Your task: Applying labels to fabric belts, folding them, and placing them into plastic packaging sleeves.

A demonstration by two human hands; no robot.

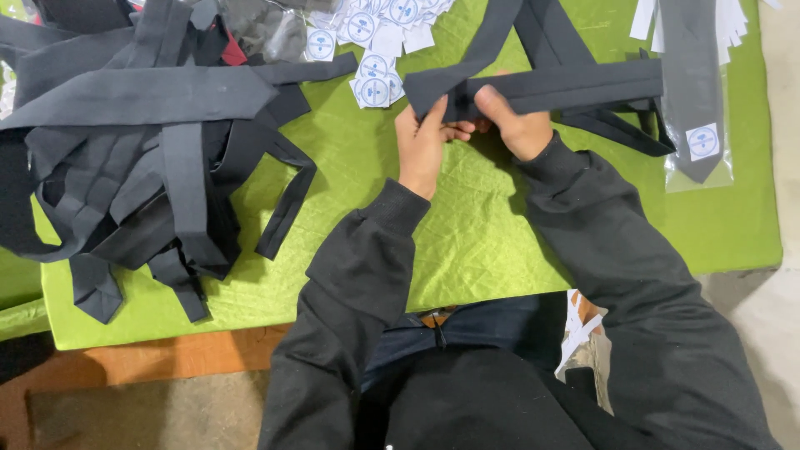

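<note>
Item: dark tie [550,90], held over the green cloth [467,233] covering the bench. It lies crosswise, its pointed wide end to the person's left and its body running right, with narrower lengths crossing above and below it.

Left hand [421,142]: fingers closed in a pinch on the tie just behind the point, thumb up against the fabric.

Right hand [517,125]: fingers curled and pressed onto the tie just beside the left hand, thumb on top, the rest tucked beneath.

Handling, as judged: light, soft, limp woven fabric; not fragile, but it creases and slides over itself. It is best taken flat near the wide end with both hands close together, as an unsupported length will droop.

Surroundings: a loose heap of dark ties [142,158] well to the left on the cloth; a scatter of white tags [375,58] with round blue marks near the top centre; one bagged tie [698,100] in a clear sleeve at far right, apart from the hands; white paper strips [733,25] beside it.
</note>
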